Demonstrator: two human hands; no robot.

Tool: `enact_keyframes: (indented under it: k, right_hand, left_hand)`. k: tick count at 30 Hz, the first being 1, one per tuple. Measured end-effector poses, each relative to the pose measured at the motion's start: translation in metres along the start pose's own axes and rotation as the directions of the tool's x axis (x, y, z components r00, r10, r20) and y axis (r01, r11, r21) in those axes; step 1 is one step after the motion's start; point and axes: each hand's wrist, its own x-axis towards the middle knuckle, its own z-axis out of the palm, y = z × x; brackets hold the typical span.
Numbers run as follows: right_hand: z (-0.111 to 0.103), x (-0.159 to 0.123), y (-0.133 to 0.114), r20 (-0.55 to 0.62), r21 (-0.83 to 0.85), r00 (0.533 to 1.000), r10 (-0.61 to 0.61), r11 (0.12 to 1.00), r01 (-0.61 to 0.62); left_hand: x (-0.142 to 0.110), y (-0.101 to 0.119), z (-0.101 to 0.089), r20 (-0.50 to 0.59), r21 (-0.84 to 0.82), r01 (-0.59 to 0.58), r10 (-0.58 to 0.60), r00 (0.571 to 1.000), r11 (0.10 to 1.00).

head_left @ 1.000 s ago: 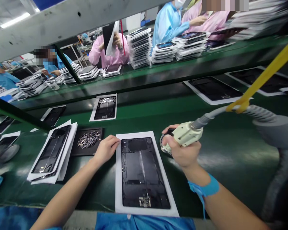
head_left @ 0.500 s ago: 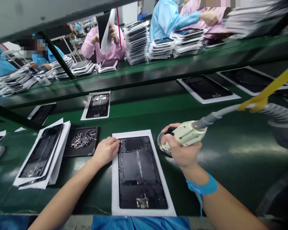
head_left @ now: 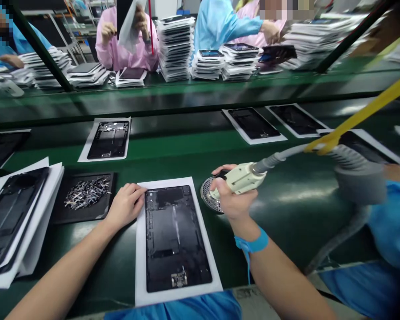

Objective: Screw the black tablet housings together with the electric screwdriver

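Observation:
A black tablet housing [head_left: 176,235] lies open side up on a white sheet [head_left: 141,266] before me, its inner parts showing. My left hand [head_left: 126,202] has its fingers bent together at the upper left corner of the housing, and the fingertips touch its edge. In my right hand [head_left: 236,198] is a cream air gun [head_left: 242,177] with a round perforated head, wrapped by my fingers just right of the sheet. A grey hose runs from its back end. Around my right wrist sits a blue strap [head_left: 253,242].
Left of my hand is a black tray [head_left: 58,213] of small metal parts [head_left: 86,193]. Stacked housings on paper [head_left: 16,213] lie further left. More housings, such as one at the back [head_left: 110,138], line the green bench. A yellow strap [head_left: 370,118] supports the hose; a co-worker's blue sleeve [head_left: 391,222] is at right.
The view has swung right, so everything sits further left in the picture, and a co-worker's blue clothing now shows at right. Both hands keep nearly the same places beside the housing.

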Motion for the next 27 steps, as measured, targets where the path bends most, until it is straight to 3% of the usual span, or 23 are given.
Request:
enact_keyframes:
  k: [27]
  right_hand:
    - [-0.0080,-0.0040,0.0039,0.020,-0.052,1.000,-0.005,0.999,0.006]
  left_hand:
    - [-0.0006,0.0011,0.0038,-0.040,-0.096,0.007,-0.011,0.999,0.995]
